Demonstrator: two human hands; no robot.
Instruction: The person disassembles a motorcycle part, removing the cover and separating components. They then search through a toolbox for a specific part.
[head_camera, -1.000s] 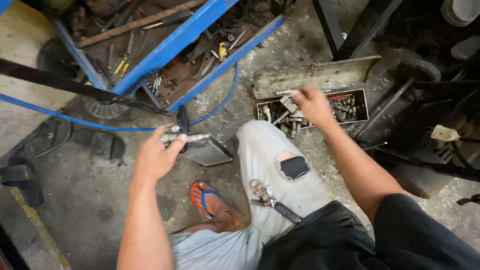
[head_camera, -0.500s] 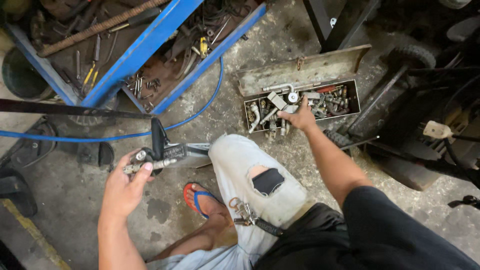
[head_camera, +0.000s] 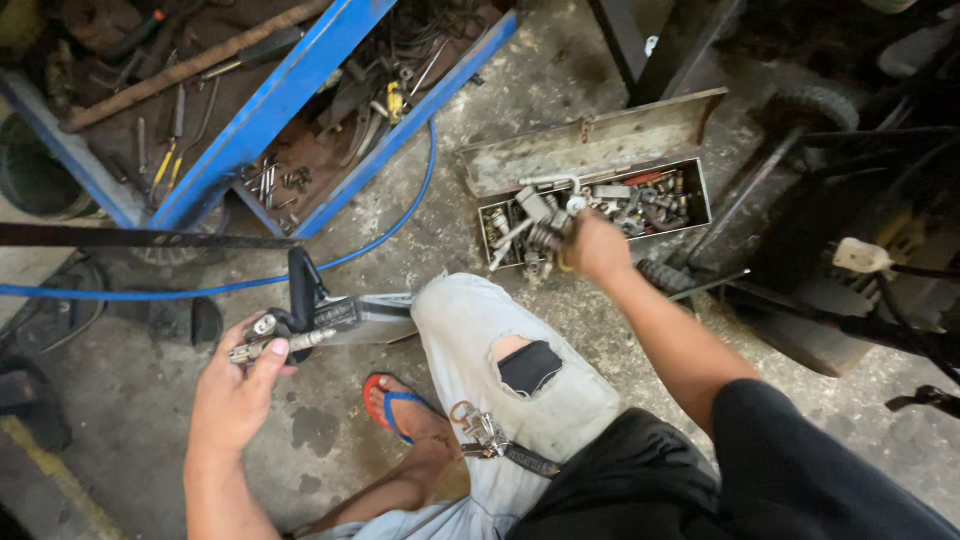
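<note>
Left hand (head_camera: 235, 390) clenched around a black-handled air tool (head_camera: 300, 320), held low over the floor, near left. Right hand (head_camera: 590, 245) closed on sockets, apparently, above the open metal toolbox (head_camera: 600, 150). Loose pieces could be spilled; blue hose (head_camera: 400, 215) could be snagged.

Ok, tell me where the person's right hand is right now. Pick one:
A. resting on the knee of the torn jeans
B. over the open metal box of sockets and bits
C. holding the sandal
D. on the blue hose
B: the right hand is over the open metal box of sockets and bits, grasping some metal pieces, while the left hand holds a black-handled tool.
</note>
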